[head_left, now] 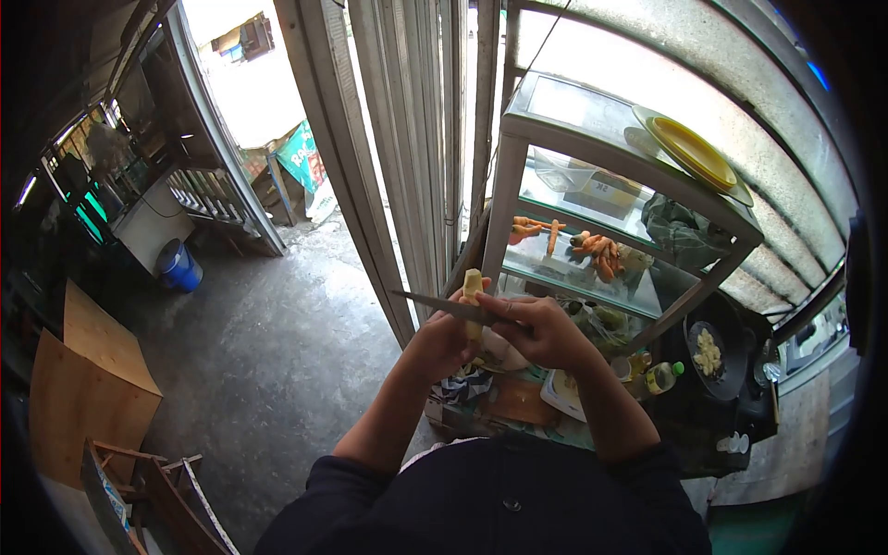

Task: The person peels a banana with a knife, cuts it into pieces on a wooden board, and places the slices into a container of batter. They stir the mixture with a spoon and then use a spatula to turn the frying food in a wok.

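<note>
Nearest, above the dark shirt (pixel 509 495), a pale, peeled-looking piece (pixel 473 281) is held upright in the left hand (pixel 437 344), its fingers wrapped narrowly around it. A knife (pixel 444 304) is gripped in the right hand (pixel 546 333), its blade laid across the piece and its tip pointed past the left fingers. Because the edge is so close to those fingers, they could be nicked if the blade slipped on a possibly moist surface. The piece could also be dropped if the left grip were loosened, as it is held in the air with no board under it.

Beneath and beyond the hands, a brown board (pixel 523 400) and a white tray (pixel 564 393) are seen on the bench. To the right, a green-capped bottle (pixel 659 377) is placed near a dark pan (pixel 731 379) in which pale pieces (pixel 707 353) are gathered; the bottle could be knocked by a careless right elbow.

Farther off, carrots (pixel 606 254) are kept in a glass-sided cabinet (pixel 638 159), with a yellow plate (pixel 694 150) set on top. A blue bucket (pixel 180 266) is seen on the grey floor (pixel 277 324).
</note>
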The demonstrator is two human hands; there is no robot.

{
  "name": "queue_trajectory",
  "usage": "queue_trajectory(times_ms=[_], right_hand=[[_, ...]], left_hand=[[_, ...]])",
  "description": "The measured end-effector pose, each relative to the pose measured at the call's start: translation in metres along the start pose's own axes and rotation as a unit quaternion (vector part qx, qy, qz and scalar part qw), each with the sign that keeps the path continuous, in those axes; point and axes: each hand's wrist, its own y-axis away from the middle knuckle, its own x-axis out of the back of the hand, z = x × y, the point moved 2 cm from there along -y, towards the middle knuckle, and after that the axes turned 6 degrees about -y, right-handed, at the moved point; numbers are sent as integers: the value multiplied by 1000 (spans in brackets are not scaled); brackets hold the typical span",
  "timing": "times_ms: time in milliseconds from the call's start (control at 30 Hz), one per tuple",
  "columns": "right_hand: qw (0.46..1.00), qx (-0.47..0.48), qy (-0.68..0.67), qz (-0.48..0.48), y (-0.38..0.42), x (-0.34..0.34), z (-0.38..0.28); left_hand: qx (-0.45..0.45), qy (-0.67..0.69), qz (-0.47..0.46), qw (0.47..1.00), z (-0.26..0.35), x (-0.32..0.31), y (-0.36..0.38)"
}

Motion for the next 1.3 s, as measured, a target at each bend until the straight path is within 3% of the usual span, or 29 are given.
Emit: queue_trajectory(times_ms=[67,133,200,633,867,1033,1100,1300], right_hand=[[1000,-11,5,-4,1,4,3],[1000,-26,10,-8,1,6,-3],[989,-116,-84,-21,1,9,-15],[991,-112,-73,-19,-1,5,-8],[987,-136,-82,1,-2,1,-3],[989,-122,-76,23,-2,-1,0],[979,-184,-86,8,-1,1,-6],[980,-194,-44,12,-2,-1,-10]], left_hand=[[17,-4,-26,1000,-6,8,0],[20,-14,17,1000,-8,7,-1],[9,-14,28,999,-7,-1,-3],[19,-69,69,995,-4,-2,-4],[-1,-99,39,994,-4,2,-1],[18,-109,91,990,-1,-5,0],[5,-128,97,987,-5,3,-3],[-7,-187,63,980,-7,7,0]])
